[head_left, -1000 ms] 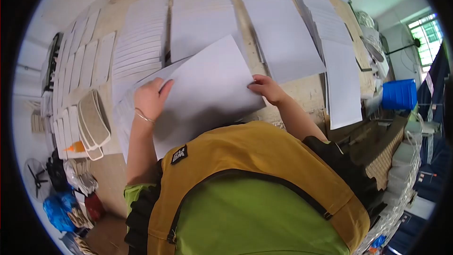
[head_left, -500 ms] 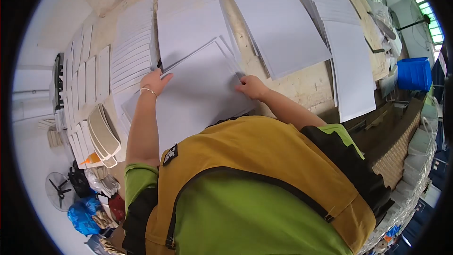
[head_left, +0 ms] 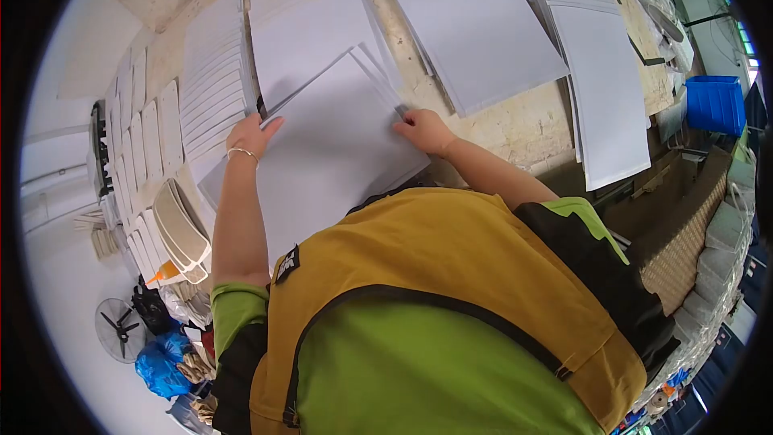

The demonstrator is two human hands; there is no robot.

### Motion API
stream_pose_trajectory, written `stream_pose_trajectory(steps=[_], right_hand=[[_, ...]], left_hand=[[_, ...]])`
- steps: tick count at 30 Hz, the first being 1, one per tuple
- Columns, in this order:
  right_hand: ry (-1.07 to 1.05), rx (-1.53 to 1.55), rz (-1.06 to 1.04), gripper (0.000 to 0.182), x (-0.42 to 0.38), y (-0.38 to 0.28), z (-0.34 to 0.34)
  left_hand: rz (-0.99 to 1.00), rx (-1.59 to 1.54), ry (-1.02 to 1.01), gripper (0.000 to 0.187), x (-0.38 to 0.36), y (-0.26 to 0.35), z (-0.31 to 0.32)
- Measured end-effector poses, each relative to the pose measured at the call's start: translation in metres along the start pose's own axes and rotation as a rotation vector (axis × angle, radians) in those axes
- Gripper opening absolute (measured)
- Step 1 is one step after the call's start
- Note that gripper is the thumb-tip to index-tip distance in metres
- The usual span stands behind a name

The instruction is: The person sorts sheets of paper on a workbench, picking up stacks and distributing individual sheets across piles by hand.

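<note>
Both my hands hold a slanted stack of large white sheets [head_left: 338,137] in front of my body. My left hand [head_left: 250,138] grips its left edge, thumb on top. On the right edge, my right hand [head_left: 427,132] is closed in a pinch, fingers curled around the margin. The stack's far corner overlaps a longer pile of white sheets [head_left: 302,8] lying on the table. Its near part runs down toward my yellow apron [head_left: 451,250], which hides the lower edge. Close to my left hand is a row of overlapping white strips [head_left: 213,89].
Another pile of white sheets [head_left: 475,32] lies right of centre, with a further fanned pile [head_left: 600,89] beyond it. Rounded white panels [head_left: 171,129] and an orange-tipped bottle [head_left: 167,271] are at the left. A blue bin [head_left: 715,105] stands far right, beside a woven brown panel [head_left: 684,234].
My view has shifted slightly, moving most of the table up and left in the picture. Both hands keep their grip on the sheets, whose slant is nearly the same.
</note>
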State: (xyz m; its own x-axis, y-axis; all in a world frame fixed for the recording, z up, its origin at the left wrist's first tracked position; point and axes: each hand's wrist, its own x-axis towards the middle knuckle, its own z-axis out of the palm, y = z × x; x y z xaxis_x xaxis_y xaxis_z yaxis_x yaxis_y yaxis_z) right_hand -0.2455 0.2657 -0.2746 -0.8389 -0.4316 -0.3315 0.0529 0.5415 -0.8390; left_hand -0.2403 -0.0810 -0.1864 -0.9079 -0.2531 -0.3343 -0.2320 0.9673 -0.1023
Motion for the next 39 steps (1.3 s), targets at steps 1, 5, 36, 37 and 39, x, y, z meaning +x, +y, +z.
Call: stream_pose_trajectory(steps=[1, 5, 36, 37, 39], right_hand=[[0.037, -0.031, 0.029, 0.032, -0.002, -0.002, -0.001], [0.098, -0.120, 0.088, 0.034, -0.008, -0.008, -0.006], [0.308, -0.375, -0.206, 0.025, -0.022, -0.049, -0.010], [0.158, -0.266, -0.193, 0.023, -0.020, -0.051, -0.013], [0.016, -0.156, -0.180, 0.020, -0.020, -0.054, -0.018]], left_hand=[[0.000, -0.002, -0.003, 0.062, -0.001, 0.001, 0.001], [-0.008, 0.005, 0.037, 0.063, -0.005, 0.003, 0.008], [0.494, -0.096, 0.252, 0.085, -0.077, 0.095, 0.055], [0.482, -0.181, 0.254, 0.085, -0.076, 0.094, 0.053], [0.477, -0.262, 0.260, 0.085, -0.068, 0.087, 0.053]])
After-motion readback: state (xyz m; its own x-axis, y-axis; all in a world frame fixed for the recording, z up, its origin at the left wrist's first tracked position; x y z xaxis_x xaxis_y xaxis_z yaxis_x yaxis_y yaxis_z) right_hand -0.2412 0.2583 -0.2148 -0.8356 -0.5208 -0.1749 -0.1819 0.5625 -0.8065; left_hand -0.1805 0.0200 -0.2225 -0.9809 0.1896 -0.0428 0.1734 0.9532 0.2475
